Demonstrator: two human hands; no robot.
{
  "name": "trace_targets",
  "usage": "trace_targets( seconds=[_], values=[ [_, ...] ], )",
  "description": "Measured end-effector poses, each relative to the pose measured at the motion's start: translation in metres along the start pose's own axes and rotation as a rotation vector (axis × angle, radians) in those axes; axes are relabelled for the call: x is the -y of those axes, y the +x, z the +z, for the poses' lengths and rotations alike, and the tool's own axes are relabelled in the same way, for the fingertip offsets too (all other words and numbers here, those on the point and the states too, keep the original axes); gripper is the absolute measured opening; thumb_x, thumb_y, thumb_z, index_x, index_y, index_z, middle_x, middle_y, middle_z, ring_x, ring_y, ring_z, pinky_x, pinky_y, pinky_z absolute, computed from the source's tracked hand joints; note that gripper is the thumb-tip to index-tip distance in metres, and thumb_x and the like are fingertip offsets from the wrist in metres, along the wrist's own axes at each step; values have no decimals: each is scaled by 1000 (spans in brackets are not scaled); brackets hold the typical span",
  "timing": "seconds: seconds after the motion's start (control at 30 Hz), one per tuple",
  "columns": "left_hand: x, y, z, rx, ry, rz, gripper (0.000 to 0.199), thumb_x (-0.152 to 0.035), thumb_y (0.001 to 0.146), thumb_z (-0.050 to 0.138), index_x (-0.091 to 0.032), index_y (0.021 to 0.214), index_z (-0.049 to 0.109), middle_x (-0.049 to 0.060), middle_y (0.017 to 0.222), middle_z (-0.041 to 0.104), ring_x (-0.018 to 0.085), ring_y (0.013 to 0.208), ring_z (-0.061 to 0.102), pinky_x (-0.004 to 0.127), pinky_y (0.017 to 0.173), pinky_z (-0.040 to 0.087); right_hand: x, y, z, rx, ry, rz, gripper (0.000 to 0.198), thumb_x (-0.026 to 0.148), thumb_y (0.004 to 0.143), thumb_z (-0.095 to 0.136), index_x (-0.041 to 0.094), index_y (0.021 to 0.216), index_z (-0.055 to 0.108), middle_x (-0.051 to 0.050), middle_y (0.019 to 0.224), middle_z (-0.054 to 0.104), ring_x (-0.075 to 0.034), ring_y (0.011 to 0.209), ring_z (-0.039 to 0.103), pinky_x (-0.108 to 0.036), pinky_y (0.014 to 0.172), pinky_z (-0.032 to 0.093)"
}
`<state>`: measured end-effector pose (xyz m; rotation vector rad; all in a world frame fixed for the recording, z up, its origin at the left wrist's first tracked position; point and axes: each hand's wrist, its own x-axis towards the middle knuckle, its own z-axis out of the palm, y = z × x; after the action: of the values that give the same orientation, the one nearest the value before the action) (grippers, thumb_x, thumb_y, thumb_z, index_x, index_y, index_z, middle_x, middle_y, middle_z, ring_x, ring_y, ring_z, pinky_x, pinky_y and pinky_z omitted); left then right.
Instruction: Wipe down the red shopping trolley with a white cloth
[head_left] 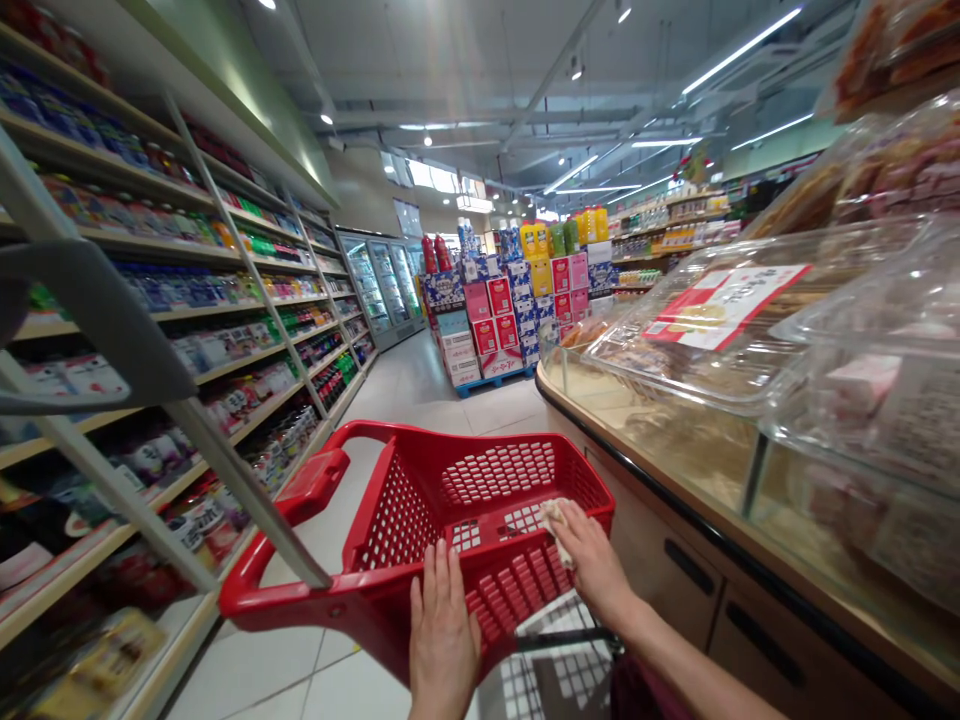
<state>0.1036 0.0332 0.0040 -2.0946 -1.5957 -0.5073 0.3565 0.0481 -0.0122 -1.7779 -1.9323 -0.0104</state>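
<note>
Head view: I have red cart [491,560] at 6 o'clock. Left hand [442,620], also at 6, spread flat, fingers straight, resting on near rim, grasping nothing. Right hand [592,560], at 5, half curled round pale cloth [556,515], against rim. Shelves [249,260] at 9, counter [664,520] at 4, just beside cart.

Lt-grey tile floor [405,392] betw. tall shelving [202,310] on L & wood-front counter [652,545] on R, w/ black trim [675,505] along counter's front edge. Green wall band [244,105] above shelving's top edge; glass-door fridges [386,280] nr its far end. Grey ceiling [442,60], strip lts [742,52] on.
</note>
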Motion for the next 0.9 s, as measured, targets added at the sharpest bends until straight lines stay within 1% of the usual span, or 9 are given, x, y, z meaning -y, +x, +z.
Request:
trace_targets(
  seconds=[0.07,0.17,0.2,0.37,0.4,0.53,0.57,0.73,0.9],
  values=[
    [1,0,-1,12,6,11,60,-27,68,45,-9,125,38,12,134,36,24,127,22,41,101,23,-1,2,-3,31,-3,14,59,3,70,38,26,124,43,-4,136,34,-21,127,24,-45,99,23],
    [0,0,-1,11,7,15,61,-26,68,45,-10,126,37,11,135,35,23,128,21,40,101,24,-10,6,-7,-2,-55,274,58,1,70,35,22,122,46,-8,133,38,-24,123,31,-49,96,26],
    [0,0,-1,9,6,9,61,-25,67,45,-10,126,37,11,135,35,23,128,21,40,101,24,-10,6,-5,-21,-60,305,57,0,69,35,21,121,47,-9,133,38,-24,123,32,-48,95,27],
    [-1,0,-2,12,0,-14,59,-25,67,44,-9,124,41,11,134,36,23,127,23,40,101,24,-4,0,5,-9,13,-10,64,0,66,37,27,124,44,-3,136,34,-19,127,24,-42,99,25],
    [-1,-1,-2,16,-1,-9,58,-25,68,44,-10,124,40,10,134,36,22,127,23,40,101,24,-7,-1,4,0,6,-1,65,-1,66,37,28,123,44,-3,136,35,-19,126,25,-43,99,24],
    [-1,-1,-2,13,-8,-3,58,-25,68,44,-10,124,41,10,135,36,22,127,23,40,101,24,-16,-1,-6,-14,-72,296,59,-2,68,34,21,121,48,-9,133,38,-24,123,32,-49,95,26],
    [-2,-1,-2,9,-11,-12,58,-25,67,45,-10,123,41,10,134,36,23,127,23,41,101,24,-13,-1,-7,-11,-71,299,59,-2,68,34,20,121,48,-9,134,37,-25,123,31,-49,95,26],
    [-3,-1,-4,17,-20,-23,59,-26,67,46,-8,122,42,11,135,35,23,127,24,41,99,26,9,-2,-4,56,-4,-7,66,-2,64,37,27,123,45,-2,136,34,-20,127,24,-44,100,20],
    [-5,0,-5,36,-14,-28,60,-26,67,46,-9,124,40,10,135,35,23,127,22,40,100,26,0,1,-6,12,-67,295,57,-1,69,33,19,120,48,-9,134,35,-24,125,28,-49,97,24]
  ],
)
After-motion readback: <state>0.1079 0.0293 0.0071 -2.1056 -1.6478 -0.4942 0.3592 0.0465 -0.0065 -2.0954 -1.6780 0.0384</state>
